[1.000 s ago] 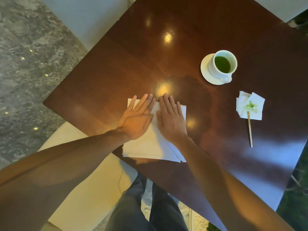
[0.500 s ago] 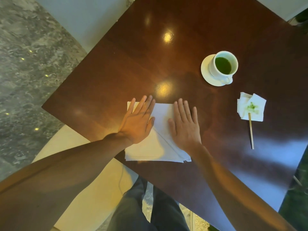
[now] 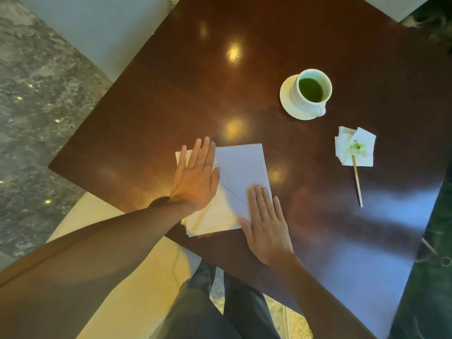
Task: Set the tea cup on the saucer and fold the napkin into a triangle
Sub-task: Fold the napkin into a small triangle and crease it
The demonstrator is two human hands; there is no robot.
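Observation:
A white napkin (image 3: 241, 167) lies flat near the front edge of the dark wooden table (image 3: 171, 99), with a diagonal crease across it. My left hand (image 3: 195, 178) presses flat on its left part, fingers spread. My right hand (image 3: 265, 223) lies flat on the napkin's lower right corner and the table beside it. A white tea cup (image 3: 311, 90) holding green tea stands on a white saucer (image 3: 286, 99) at the far right, away from both hands.
A crumpled white tissue with a green stain (image 3: 355, 149) and a wooden stir stick (image 3: 357, 182) lie to the right of the napkin. A cream chair seat (image 3: 117, 277) is below the table edge. My legs show below the table's front edge.
My right hand has slid right and then back toward me along the crease, from beside the left hand to the napkin's lower right corner. The left hand stays pressed in place.

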